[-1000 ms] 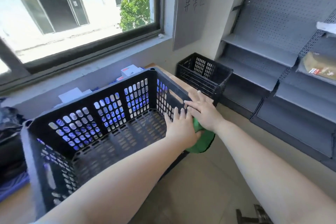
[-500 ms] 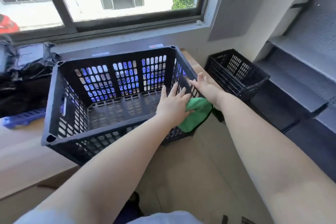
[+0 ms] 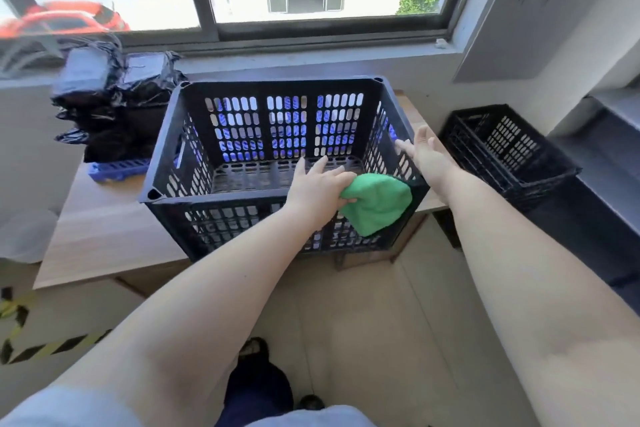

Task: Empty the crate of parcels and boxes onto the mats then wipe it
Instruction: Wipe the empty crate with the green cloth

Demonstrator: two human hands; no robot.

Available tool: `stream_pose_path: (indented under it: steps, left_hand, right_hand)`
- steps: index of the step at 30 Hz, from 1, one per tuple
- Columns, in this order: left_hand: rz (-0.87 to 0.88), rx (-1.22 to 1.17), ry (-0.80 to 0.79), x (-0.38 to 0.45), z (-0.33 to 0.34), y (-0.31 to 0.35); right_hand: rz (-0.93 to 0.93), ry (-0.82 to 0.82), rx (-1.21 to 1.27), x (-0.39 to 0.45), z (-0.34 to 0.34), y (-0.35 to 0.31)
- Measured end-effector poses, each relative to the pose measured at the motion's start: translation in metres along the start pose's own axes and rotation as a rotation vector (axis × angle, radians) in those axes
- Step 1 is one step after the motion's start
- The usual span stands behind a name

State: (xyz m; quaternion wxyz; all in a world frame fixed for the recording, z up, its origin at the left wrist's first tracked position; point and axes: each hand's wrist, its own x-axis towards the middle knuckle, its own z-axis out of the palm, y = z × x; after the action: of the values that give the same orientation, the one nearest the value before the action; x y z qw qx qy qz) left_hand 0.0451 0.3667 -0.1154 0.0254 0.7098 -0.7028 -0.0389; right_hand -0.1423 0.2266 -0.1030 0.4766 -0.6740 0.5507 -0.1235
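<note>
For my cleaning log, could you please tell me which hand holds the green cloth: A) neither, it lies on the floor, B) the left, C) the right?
B: the left hand grips the green cloth at the crate's near right corner.

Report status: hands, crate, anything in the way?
Left hand holds green cloth at crate rim. Right hand open against right wall. Crate empty. Nothing in the way.
</note>
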Motion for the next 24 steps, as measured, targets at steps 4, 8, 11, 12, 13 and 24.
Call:
stream_pose_path:
  steps: [4,8,11,12,13,24]
  left_hand:
    - [-0.065,0.056,-0.004,-0.025,-0.003,-0.032]
    - [-0.141,0.103,-0.106,-0.034,-0.009,-0.047]
    - [-0.152,0.018,-0.059,-0.013,-0.01,-0.018]
    - [-0.146,0.002,-0.036,-0.006,-0.007,-0.006]
    - [-0.143,0.015,-0.01,0.0,-0.002,0.004]
    - [0.007,0.223,0.394,-0.046,0.03,-0.076]
  right_hand:
    - [0.059,0.015,-0.17,-0.014,0.008,-0.007]
    - [0.026,0.038,-0.655,-0.026,0.023,-0.017]
    - [-0.087,0.156,-0.963,-0.02,0.037,-0.01]
    - [-0.106,0.225,-0.987,-0.019,0.04,-0.006]
    - [-0.13,0.287,-0.997,-0.017,0.041,0.001]
    - [-0.249,0.506,-0.884,-0.013,0.043,0.021]
